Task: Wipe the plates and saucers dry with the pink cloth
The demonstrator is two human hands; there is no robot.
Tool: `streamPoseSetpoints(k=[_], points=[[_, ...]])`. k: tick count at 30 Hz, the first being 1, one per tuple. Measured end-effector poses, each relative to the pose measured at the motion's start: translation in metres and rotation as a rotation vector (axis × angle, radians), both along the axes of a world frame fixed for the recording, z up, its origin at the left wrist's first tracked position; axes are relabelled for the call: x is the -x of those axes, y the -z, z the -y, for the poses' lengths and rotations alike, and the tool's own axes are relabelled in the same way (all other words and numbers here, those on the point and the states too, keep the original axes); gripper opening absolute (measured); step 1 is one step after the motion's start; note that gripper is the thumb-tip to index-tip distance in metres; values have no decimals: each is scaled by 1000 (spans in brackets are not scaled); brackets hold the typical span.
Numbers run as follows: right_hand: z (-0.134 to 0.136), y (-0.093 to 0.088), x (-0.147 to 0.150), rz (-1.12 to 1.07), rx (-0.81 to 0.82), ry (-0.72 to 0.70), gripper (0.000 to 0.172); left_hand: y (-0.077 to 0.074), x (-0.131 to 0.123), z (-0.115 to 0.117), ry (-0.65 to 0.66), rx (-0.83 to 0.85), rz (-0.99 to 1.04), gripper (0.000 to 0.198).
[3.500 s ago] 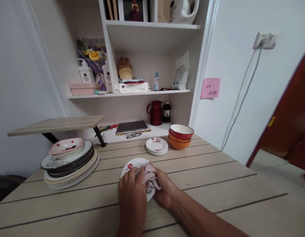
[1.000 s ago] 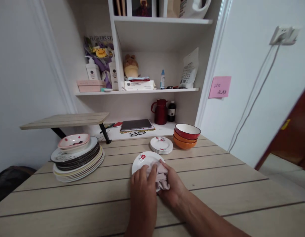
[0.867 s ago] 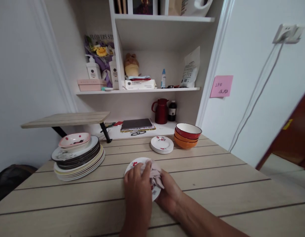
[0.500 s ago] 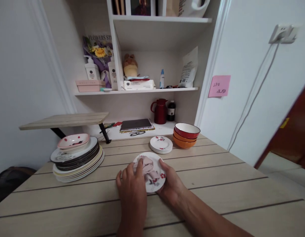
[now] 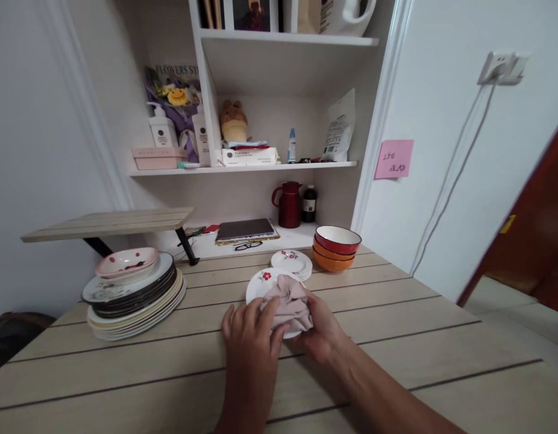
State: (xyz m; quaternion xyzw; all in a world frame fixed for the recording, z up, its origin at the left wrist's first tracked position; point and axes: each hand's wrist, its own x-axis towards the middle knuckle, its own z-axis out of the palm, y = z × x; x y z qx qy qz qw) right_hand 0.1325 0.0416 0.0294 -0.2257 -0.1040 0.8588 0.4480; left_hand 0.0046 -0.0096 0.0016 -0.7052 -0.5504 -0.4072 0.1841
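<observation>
A small white plate (image 5: 256, 287) with red flowers is held a little above the table, nearest to me. A crumpled pale pink cloth (image 5: 290, 303) covers its right part. My left hand (image 5: 250, 331) is at the plate's lower left, its index finger and thumb closed on the cloth's edge. My right hand (image 5: 323, 330) grips the plate's right side, with the thumb by the cloth and the other fingers hidden beneath. Just behind stands a short stack of matching small plates (image 5: 291, 261), partly hidden by the held plate.
Nested red and orange bowls (image 5: 337, 248) stand at the right back. On the left, large plates (image 5: 134, 307) are stacked under a pink-rimmed dish (image 5: 126, 263), by a raised wooden stand (image 5: 111, 221). A laptop (image 5: 245, 229), eyeglasses (image 5: 248, 245) and a red jug (image 5: 289, 205) sit behind.
The cloth has shifted from the plate's left and middle to its right side, bunching up larger. The left hand has moved slightly right. The view has turned a little.
</observation>
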Motion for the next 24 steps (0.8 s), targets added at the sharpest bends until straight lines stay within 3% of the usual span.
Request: streamPoseSetpoints(k=[6, 8, 12, 19, 24], points=[[5, 8, 8, 59, 18, -26, 30, -17, -1, 10, -162, 33, 42, 23], [8, 8, 10, 60, 12, -26, 33, -19, -2, 11, -242, 55, 32, 17], [11, 5, 10, 129, 20, -24, 47, -17, -3, 7, -335, 12, -27, 25], [9, 6, 9, 170, 28, -13, 43, -4, -4, 2, -44, -47, -89, 15], [11, 7, 9, 135, 10, -22, 42, -5, -6, 8, -6, -16, -100, 41]])
